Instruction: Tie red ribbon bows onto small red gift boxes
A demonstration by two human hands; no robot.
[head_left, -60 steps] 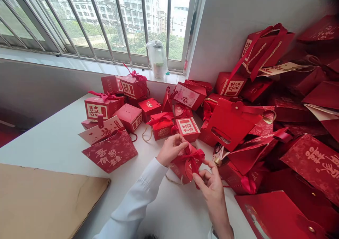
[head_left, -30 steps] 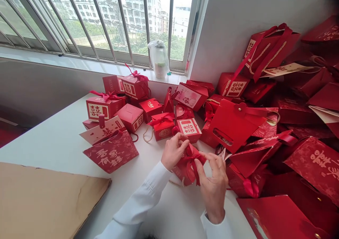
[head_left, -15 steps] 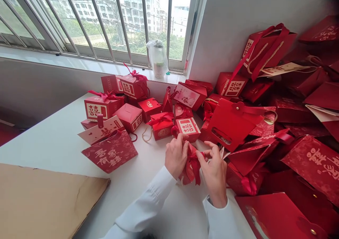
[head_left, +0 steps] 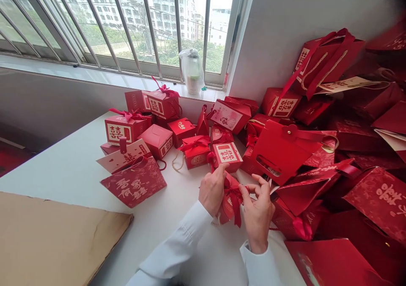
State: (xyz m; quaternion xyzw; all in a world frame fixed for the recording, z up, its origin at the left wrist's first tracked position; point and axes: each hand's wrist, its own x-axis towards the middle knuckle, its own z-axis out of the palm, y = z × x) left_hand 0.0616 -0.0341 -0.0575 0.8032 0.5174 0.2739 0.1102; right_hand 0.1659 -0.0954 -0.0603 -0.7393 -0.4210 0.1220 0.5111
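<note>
A small red gift box stands on the white table between my hands, with a red ribbon tied in a bow at its top. My left hand is closed at the box's upper left side; its fingertips are partly hidden behind the box. With thumb and index finger, my right hand pinches the right loop of the ribbon, its other fingers loosely curled. Just beyond my hands sits a red box with a white double-happiness label. Beside it is a red box with a bow.
Several red boxes and bags are heaped on the right, including a flat red bag. A dark red bag and a ribboned box stand left. Cardboard covers the near-left corner. A plastic-wrapped cup rests on the windowsill.
The view has shifted slightly, so the scene sits a little further right and lower. My right hand still pinches the ribbon loop, and my left stays at the box.
</note>
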